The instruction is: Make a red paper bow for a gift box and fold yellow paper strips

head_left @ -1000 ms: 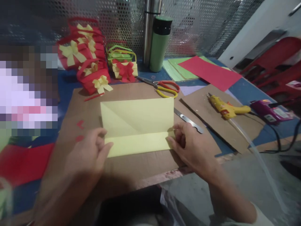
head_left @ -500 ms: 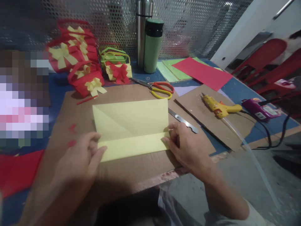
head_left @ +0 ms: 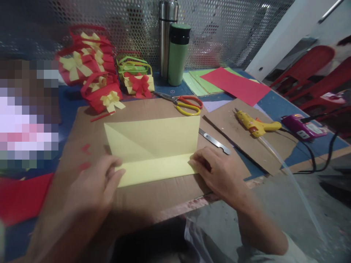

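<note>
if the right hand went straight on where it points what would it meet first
Probably the back panel of the yellow paper that the right hand holds, though depth is unclear.

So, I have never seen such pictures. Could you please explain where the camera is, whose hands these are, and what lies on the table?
No machine is here. One camera, worn on a person's head, looks forward and down, so the left hand and right hand below are that person's own. They hold the two ends of a folded yellow paper sheet, over brown cardboard on a blue table. Around it are scissors, a flat metal tool, a yellow glue gun and red paper baskets. Behind stand a green tumbler and a steel flask.
</note>
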`<state>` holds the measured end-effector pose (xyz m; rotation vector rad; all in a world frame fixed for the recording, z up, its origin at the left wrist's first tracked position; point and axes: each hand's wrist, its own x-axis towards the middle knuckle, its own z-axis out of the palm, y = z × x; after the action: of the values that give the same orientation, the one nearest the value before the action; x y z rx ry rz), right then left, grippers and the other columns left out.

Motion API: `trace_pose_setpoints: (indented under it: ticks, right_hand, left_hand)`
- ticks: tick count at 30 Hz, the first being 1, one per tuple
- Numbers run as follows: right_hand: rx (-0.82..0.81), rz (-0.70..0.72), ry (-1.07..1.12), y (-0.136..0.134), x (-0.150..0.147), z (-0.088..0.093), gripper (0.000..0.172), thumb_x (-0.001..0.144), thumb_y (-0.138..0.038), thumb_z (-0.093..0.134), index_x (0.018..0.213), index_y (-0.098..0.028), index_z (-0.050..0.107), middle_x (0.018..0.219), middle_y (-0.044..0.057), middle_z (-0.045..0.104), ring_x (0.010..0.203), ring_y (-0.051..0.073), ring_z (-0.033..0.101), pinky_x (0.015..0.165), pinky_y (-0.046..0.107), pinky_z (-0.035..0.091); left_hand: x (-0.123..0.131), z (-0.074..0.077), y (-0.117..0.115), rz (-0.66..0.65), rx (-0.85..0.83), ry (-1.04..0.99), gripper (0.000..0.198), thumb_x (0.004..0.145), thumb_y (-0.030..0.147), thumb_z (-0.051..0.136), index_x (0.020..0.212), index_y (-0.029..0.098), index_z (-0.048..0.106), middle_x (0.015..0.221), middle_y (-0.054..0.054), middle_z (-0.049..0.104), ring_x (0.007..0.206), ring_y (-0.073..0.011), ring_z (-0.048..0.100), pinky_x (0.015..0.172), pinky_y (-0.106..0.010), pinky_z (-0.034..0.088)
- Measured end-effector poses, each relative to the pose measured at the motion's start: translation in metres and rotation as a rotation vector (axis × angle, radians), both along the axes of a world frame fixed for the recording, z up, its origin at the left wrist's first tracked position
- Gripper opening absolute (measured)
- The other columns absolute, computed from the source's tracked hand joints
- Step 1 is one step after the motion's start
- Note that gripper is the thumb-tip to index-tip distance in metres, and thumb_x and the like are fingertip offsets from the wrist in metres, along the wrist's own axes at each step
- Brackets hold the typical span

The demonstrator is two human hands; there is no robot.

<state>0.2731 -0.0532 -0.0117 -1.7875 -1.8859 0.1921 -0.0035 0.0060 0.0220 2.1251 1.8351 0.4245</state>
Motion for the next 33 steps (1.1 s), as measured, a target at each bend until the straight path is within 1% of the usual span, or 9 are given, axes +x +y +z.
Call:
trace_pose_setpoints:
  ticks: [3,5,8,12,16,22,26,30,33]
  right_hand:
    - [0.011,-0.009,-0.007,0.0,0.0,0.0,0.016,0.099,-0.025,0.057,0.085,-0.022,0.063,0.081,0.005,0.07,0.073,0.018,0.062,0.065,0.03,0.043]
    - [0.023,0.003,-0.024,0.0,0.0,-0.001,0.017,0.099,-0.025,0.057,0.084,-0.021,0.064,0.081,0.004,0.069,0.071,0.017,0.062,0.065,0.03,0.043]
    - [0.067,0.019,-0.054,-0.002,0.001,-0.003,0.02,0.1,-0.027,0.056,0.083,-0.021,0.064,0.077,0.004,0.068,0.068,0.017,0.061,0.063,0.03,0.041]
    - [0.123,0.03,-0.075,-0.005,0.005,-0.009,0.028,0.103,-0.038,0.052,0.083,-0.023,0.065,0.073,0.003,0.067,0.063,0.018,0.059,0.059,0.031,0.038]
    - [0.177,0.054,-0.127,-0.005,0.009,-0.016,0.037,0.104,-0.045,0.046,0.079,-0.024,0.064,0.071,0.005,0.068,0.06,0.019,0.059,0.054,0.032,0.035]
    - [0.182,0.067,-0.167,-0.006,0.011,-0.016,0.04,0.106,-0.047,0.041,0.079,-0.025,0.062,0.074,0.005,0.07,0.061,0.02,0.061,0.055,0.032,0.037]
    - [0.192,0.061,-0.183,-0.006,0.011,-0.016,0.043,0.106,-0.049,0.04,0.078,-0.025,0.062,0.07,0.004,0.068,0.058,0.019,0.058,0.053,0.032,0.032]
    - [0.179,0.055,-0.177,-0.007,0.012,-0.018,0.045,0.107,-0.051,0.039,0.078,-0.024,0.06,0.073,0.004,0.069,0.061,0.02,0.06,0.057,0.033,0.036]
    - [0.17,0.049,-0.179,-0.007,0.012,-0.02,0.045,0.106,-0.052,0.039,0.078,-0.024,0.061,0.074,0.004,0.069,0.062,0.02,0.06,0.056,0.032,0.035]
  left_hand:
    - [0.003,0.0,0.0,0.062,-0.003,0.028,0.013,0.095,0.036,0.05,0.093,0.026,0.059,0.071,0.003,0.063,0.071,-0.0192,0.062,0.066,-0.029,0.043]
    - [0.004,0.0,0.0,0.077,-0.004,0.018,0.014,0.093,0.036,0.051,0.092,0.026,0.06,0.071,0.003,0.064,0.07,-0.0193,0.063,0.062,-0.028,0.043]
    - [0.002,-0.004,0.0,0.055,0.008,-0.005,0.017,0.091,0.037,0.051,0.098,0.025,0.061,0.069,0.003,0.061,0.067,-0.0192,0.061,0.061,-0.029,0.043]
    - [-0.005,-0.012,-0.001,-0.015,0.008,-0.035,0.024,0.091,0.036,0.051,0.108,0.023,0.06,0.072,0.002,0.061,0.07,-0.0198,0.061,0.068,-0.032,0.046]
    - [-0.009,-0.017,-0.002,-0.018,0.028,-0.054,0.027,0.092,0.031,0.047,0.114,0.021,0.059,0.077,0.0,0.061,0.075,-0.0204,0.061,0.074,-0.034,0.048]
    - [-0.003,-0.013,-0.005,0.007,0.025,-0.052,0.027,0.093,0.026,0.046,0.115,0.019,0.059,0.079,-0.003,0.063,0.078,-0.0226,0.062,0.077,-0.038,0.05]
    - [0.0,-0.009,-0.005,0.026,-0.003,-0.029,0.026,0.093,0.023,0.046,0.115,0.019,0.059,0.081,-0.004,0.065,0.077,-0.0222,0.062,0.075,-0.038,0.049]
    - [0.001,-0.008,-0.004,0.029,-0.013,0.013,0.024,0.093,0.024,0.047,0.114,0.02,0.058,0.082,-0.004,0.067,0.077,-0.0229,0.062,0.073,-0.038,0.049]
    - [0.003,-0.007,-0.003,0.032,-0.026,0.046,0.023,0.094,0.023,0.045,0.114,0.02,0.057,0.084,-0.005,0.067,0.078,-0.0234,0.062,0.073,-0.038,0.048]
